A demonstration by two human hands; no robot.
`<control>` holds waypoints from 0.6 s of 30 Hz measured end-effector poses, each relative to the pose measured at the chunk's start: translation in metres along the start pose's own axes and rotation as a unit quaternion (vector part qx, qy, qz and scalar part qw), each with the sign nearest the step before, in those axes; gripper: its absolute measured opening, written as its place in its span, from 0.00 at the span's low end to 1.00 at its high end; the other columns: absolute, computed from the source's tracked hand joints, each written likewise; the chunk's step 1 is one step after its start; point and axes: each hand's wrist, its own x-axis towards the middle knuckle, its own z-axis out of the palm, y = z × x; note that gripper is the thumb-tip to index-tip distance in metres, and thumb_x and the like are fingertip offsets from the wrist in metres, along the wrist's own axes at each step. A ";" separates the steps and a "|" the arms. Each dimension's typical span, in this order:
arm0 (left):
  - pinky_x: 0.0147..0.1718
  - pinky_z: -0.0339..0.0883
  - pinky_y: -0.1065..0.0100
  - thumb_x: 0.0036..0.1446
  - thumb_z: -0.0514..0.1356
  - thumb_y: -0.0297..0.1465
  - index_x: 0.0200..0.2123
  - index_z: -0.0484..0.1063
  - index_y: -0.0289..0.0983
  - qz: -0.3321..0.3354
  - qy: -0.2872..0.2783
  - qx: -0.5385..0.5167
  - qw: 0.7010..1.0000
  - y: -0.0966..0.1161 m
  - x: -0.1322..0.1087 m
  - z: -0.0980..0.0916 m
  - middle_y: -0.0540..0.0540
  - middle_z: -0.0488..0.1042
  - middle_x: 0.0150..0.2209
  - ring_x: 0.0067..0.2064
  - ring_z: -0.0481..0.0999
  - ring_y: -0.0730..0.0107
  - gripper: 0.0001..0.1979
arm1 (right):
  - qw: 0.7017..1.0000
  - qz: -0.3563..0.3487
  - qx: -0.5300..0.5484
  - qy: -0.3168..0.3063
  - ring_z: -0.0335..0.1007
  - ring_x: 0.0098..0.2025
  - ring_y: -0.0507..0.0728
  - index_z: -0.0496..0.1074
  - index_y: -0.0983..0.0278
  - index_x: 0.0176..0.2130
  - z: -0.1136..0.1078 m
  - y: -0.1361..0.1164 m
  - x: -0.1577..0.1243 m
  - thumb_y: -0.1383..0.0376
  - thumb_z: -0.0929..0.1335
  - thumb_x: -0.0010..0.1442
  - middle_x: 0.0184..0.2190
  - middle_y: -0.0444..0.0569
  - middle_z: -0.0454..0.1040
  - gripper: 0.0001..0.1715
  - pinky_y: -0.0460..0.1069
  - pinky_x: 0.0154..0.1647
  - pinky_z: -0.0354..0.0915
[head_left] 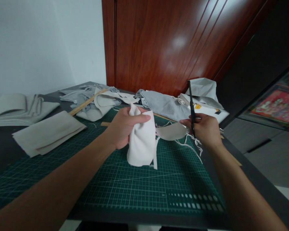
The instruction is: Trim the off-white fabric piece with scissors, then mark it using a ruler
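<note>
My left hand (124,126) is closed around a piece of white fabric (141,141), which hangs down above the green cutting mat (144,186). My right hand (205,129) grips black scissors (191,107) with the blades pointing up. A rounded grey fabric piece (170,131) stretches between the two hands, joined to the white fabric. Thin white fabric strips (192,146) dangle below my right hand.
Folded beige cloth (47,133) lies at the mat's left, with another stack (16,109) behind it. A wooden ruler (86,102) and heaps of grey fabric (163,104) sit at the back. A wooden door (163,41) stands behind the dark table (250,173).
</note>
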 end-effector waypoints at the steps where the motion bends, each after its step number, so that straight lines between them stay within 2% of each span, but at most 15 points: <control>1: 0.29 0.71 0.67 0.41 0.78 0.29 0.32 0.76 0.36 -0.004 -0.008 0.010 1.000 -0.003 0.000 0.001 0.50 0.79 0.26 0.27 0.78 0.66 0.16 | 1.000 0.003 0.023 -0.007 0.67 0.17 0.54 0.77 0.64 0.36 0.000 -0.005 -0.003 0.55 0.86 0.42 0.21 0.45 0.78 0.28 0.48 0.15 0.55; 4: 0.31 0.70 0.67 0.43 0.78 0.31 0.32 0.77 0.36 0.008 -0.023 0.075 0.997 -0.013 0.000 0.003 0.49 0.80 0.28 0.30 0.78 0.67 0.15 | 0.990 0.019 0.110 -0.084 0.63 0.16 0.51 0.78 0.64 0.37 0.014 -0.015 -0.025 0.50 0.86 0.43 0.16 0.37 0.70 0.30 0.46 0.16 0.57; 7: 0.30 0.65 0.69 0.46 0.77 0.34 0.33 0.79 0.36 0.037 -0.044 0.174 0.983 -0.024 0.000 0.003 0.50 0.78 0.29 0.31 0.75 0.70 0.14 | 0.969 0.037 0.177 -0.167 0.62 0.17 0.48 0.79 0.65 0.37 0.038 -0.019 -0.049 0.52 0.87 0.40 0.22 0.40 0.76 0.31 0.45 0.15 0.60; 10: 0.31 0.65 0.69 0.49 0.76 0.36 0.35 0.79 0.37 0.029 -0.065 0.205 0.976 -0.029 0.001 0.002 0.50 0.78 0.30 0.31 0.75 0.70 0.14 | 0.952 0.050 0.221 -0.208 0.63 0.17 0.47 0.79 0.66 0.35 0.054 -0.019 -0.061 0.59 0.88 0.38 0.23 0.39 0.77 0.29 0.44 0.14 0.63; 13: 0.33 0.68 0.69 0.46 0.78 0.34 0.38 0.79 0.37 0.014 -0.077 0.193 0.978 -0.029 0.003 -0.002 0.50 0.79 0.32 0.33 0.76 0.69 0.17 | 0.944 0.049 0.254 -0.203 0.63 0.15 0.46 0.79 0.66 0.36 0.054 -0.013 -0.060 0.65 0.87 0.38 0.20 0.36 0.75 0.26 0.42 0.14 0.62; 18: 0.31 0.69 0.68 0.41 0.79 0.30 0.41 0.80 0.38 -0.004 -0.089 0.189 0.978 -0.023 0.006 -0.010 0.47 0.82 0.33 0.33 0.79 0.64 0.21 | 0.942 0.037 0.309 -0.127 0.62 0.16 0.45 0.78 0.64 0.34 0.038 0.002 -0.052 0.68 0.85 0.42 0.21 0.33 0.71 0.21 0.42 0.14 0.61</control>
